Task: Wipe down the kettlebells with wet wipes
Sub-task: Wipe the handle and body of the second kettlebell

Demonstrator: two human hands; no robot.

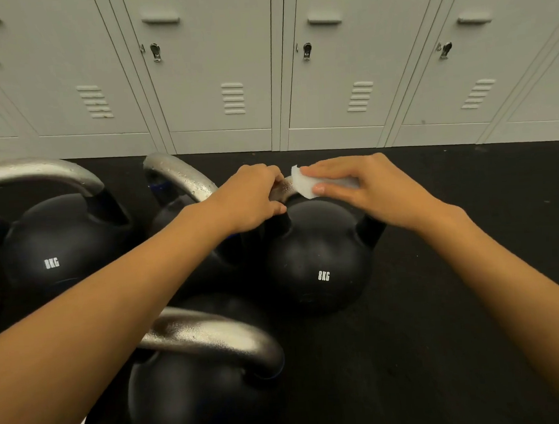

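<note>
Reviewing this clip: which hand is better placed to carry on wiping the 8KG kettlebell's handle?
Right. The right hand already presses the wet wipe onto the handle of the 8KG kettlebell, while the left hand grips the handle's other end, apparently steadying it.

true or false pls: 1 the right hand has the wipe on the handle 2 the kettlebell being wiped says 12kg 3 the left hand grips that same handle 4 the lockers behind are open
1. True: the right hand holds the white wipe around the handle.
2. False: the kettlebell being wiped reads 8KG; the 12KG kettlebell stands nearer the camera.
3. True: the left hand grips the same handle.
4. False: the lockers are all closed.
</note>
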